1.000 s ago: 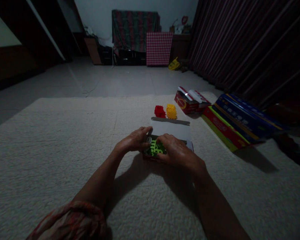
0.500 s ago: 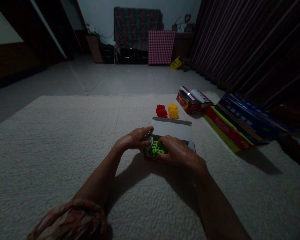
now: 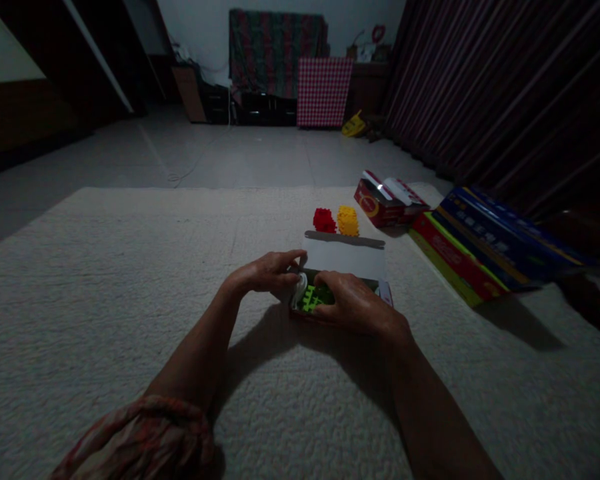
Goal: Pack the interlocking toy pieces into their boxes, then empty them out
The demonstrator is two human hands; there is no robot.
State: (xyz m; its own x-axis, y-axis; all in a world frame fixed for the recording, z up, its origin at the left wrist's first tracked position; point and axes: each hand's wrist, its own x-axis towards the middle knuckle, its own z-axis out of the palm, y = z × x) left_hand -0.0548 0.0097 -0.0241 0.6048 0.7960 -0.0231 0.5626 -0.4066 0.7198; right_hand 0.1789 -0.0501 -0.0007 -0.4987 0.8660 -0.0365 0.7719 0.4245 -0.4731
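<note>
A small cardboard box (image 3: 347, 259) lies on the pale quilted mat with its white lid flap raised toward the far side. Inside are bright green interlocking plastic blocks (image 3: 309, 300), and a white looped thing (image 3: 299, 287), perhaps a cord, at the left end. My left hand (image 3: 273, 272) grips that left end, its index finger by the flap's corner and its thumb near the white loop. With its thumb and fingers around the green blocks, my right hand (image 3: 353, 301) reaches into the box and covers much of the inside.
Beyond the flap sit a red block cluster (image 3: 324, 221) and a yellow block cluster (image 3: 348, 221). An opened red box (image 3: 380, 203) stands behind them to the right. A large blue, red and yellow box (image 3: 480, 247) lies at the mat's right side. The quilted mat (image 3: 130, 280) spreads leftward.
The green blocks sit slightly lower in the box under my right hand, and more of the white loop shows. My left hand has barely shifted. The view tilted slightly.
</note>
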